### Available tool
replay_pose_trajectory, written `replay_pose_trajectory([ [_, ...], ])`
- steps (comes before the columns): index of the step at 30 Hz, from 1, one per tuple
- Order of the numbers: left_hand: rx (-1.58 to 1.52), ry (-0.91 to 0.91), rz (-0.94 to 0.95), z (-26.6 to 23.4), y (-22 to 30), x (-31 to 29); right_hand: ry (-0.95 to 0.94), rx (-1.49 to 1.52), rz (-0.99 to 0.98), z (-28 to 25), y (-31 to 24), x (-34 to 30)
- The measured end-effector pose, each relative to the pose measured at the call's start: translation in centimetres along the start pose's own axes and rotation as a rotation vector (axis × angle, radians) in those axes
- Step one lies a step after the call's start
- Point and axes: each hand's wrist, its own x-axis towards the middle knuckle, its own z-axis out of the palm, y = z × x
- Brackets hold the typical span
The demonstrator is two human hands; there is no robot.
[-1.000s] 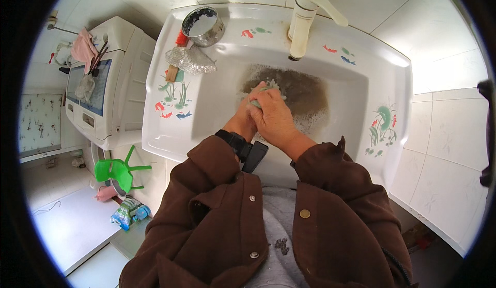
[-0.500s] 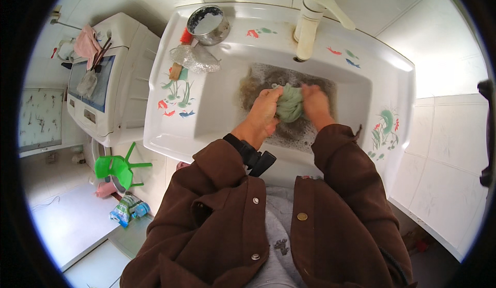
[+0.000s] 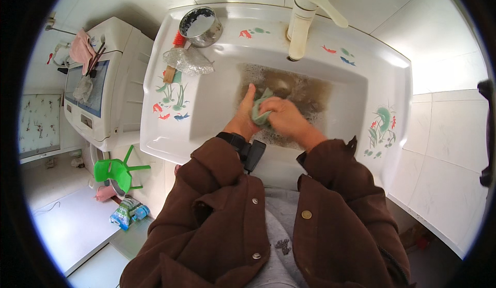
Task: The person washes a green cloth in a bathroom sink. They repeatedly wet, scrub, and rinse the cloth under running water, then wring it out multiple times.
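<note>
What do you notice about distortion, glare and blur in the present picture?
Head view: fisheye bending curves the edges of the basin; glare whitens the tiled wall at right; the right hand looks slightly blurred at the green cloth, while the faucet looks sharper.

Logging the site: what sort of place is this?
Probably a home washroom: a white basin holding murky water, a faucet at its back edge, and apparently a washing machine on the left.

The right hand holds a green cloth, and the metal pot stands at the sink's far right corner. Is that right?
Not quite: the metal pot stands at the far left corner of the sink, as the head view shows. The right hand does hold a green cloth.
</note>
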Motion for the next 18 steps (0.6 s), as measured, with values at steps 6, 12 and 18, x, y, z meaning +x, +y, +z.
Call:
replay_pose_trajectory([
  [6,0.142,-0.117,0.037,-0.4,0.6,-0.6,0.344,-0.164,0.010,2.0,-6.2,0.8],
  [12,-0.050,-0.104,0.089,1.0,-1.5,0.0,0.339,-0.248,0.312,1.3,-4.8,1.4],
  [18,0.178,0.057,0.188,2.2,-1.6,-0.1,0.268,-0.485,0.482,0.4,-0.5,1.1],
])
